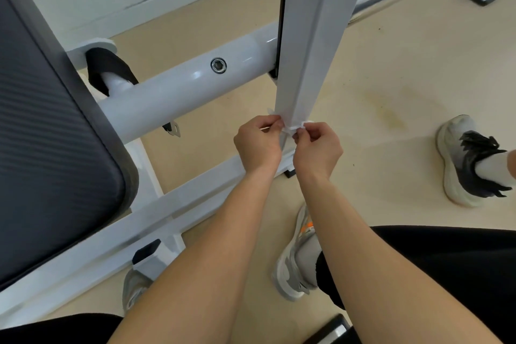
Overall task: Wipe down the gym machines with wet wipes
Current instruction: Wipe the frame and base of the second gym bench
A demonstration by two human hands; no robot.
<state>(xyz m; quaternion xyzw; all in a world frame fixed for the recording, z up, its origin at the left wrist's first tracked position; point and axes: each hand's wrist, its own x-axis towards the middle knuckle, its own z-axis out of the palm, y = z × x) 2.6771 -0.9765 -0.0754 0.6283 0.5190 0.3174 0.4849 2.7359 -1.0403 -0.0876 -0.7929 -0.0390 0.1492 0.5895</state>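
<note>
A white square upright post (315,36) of the gym machine rises from the floor frame at the centre of the view. A white wet wipe (293,126) is wrapped around the post low down, near its base. My left hand (258,144) pinches one end of the wipe on the post's left side. My right hand (318,148) pinches the other end on the right side. Most of the wipe is hidden behind the post and my fingers.
A dark padded bench (47,148) fills the left. A thick white round bar (190,86) with a bolt runs behind the post, and a white floor rail (195,193) runs below my arms. Another person's shoe (469,159) stands at the right; my own shoe (298,257) is underneath.
</note>
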